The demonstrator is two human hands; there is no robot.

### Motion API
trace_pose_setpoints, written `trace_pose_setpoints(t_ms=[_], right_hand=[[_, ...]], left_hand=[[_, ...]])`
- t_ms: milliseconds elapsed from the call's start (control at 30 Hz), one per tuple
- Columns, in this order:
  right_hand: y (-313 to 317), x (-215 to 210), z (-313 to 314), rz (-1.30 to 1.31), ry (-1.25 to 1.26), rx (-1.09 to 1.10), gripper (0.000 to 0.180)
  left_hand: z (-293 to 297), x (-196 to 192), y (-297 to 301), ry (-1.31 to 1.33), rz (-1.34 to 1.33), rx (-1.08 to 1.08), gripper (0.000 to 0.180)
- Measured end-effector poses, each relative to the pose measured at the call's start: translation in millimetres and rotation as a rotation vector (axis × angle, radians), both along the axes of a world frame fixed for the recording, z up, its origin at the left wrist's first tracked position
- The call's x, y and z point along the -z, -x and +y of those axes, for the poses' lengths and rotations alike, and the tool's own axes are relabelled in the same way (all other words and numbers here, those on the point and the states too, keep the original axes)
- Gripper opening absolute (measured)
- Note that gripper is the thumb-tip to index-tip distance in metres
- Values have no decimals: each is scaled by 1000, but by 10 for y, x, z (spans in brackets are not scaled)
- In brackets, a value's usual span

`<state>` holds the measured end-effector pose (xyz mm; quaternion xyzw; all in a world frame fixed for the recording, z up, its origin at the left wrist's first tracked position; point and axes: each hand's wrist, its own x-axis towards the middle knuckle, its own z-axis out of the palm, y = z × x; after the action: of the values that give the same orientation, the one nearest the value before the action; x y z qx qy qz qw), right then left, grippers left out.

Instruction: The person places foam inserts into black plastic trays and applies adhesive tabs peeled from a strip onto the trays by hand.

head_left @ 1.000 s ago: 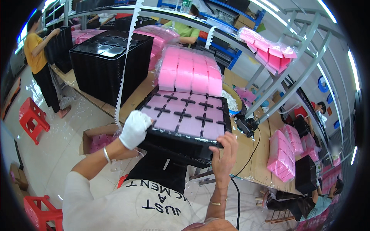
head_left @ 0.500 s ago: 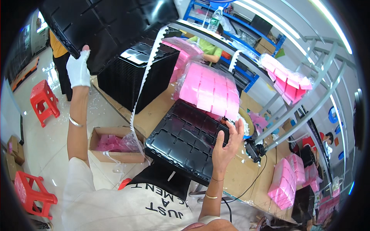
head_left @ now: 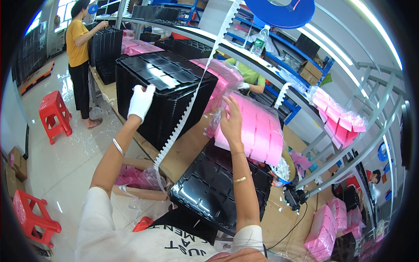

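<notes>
My left hand (head_left: 140, 101), in a white glove, reaches out to the near corner of a tall stack of black trays (head_left: 174, 87); its fingers lie over the rim of the top tray. My bare right hand (head_left: 231, 118) rests with spread fingers on a stack of pink pieces (head_left: 262, 135) wrapped in clear plastic. Below that hand a black tray (head_left: 218, 192) lies flat on the wooden bench (head_left: 187, 148). A white perforated strip (head_left: 185, 113) hangs between my arms from a blue reel (head_left: 283, 11) overhead.
A person in a yellow shirt (head_left: 78, 43) handles more black trays at the far left. Red stools (head_left: 54, 113) stand on the floor, and a cardboard box with pink bags (head_left: 135, 179) sits under the bench. Pink bundles (head_left: 340, 113) lie on the shelf frame at right.
A second ago both hands held a tray with pink pieces. Now a black tray lies on the bench, my left hand is on the tray stack and my right hand moved onto the pink stack.
</notes>
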<state>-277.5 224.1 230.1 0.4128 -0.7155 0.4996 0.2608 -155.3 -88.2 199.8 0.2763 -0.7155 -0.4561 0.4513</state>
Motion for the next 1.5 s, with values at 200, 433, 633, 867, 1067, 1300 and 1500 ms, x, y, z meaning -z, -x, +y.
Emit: trace_pose_setpoints(t_ms=[200, 433, 633, 867, 1067, 1300, 1500], right_hand=[[268, -95, -894, 56, -118, -146, 38], [590, -13, -1113, 76, -84, -146, 36], [486, 60, -1145, 27, -82, -120, 38], [-486, 536, -471, -18, -237, -128, 53], [-1395, 582, 218, -339, -384, -297, 40], [-2231, 771, 555, -417, -270, -266, 38], [-2653, 1233, 629, -964, -161, -386, 31]], left_hand=[[456, -147, -140, 30, 94, -59, 48], [641, -134, -87, 37, 89, -54, 45], [637, -126, -81, 10, 188, 37, 37], [632, 1334, -650, -116, -134, 490, 42], [742, 1885, -893, 389, -544, 459, 40], [1446, 1090, -1506, -717, -31, 679, 15], [1868, 709, -1844, -1060, 241, 1018, 17]])
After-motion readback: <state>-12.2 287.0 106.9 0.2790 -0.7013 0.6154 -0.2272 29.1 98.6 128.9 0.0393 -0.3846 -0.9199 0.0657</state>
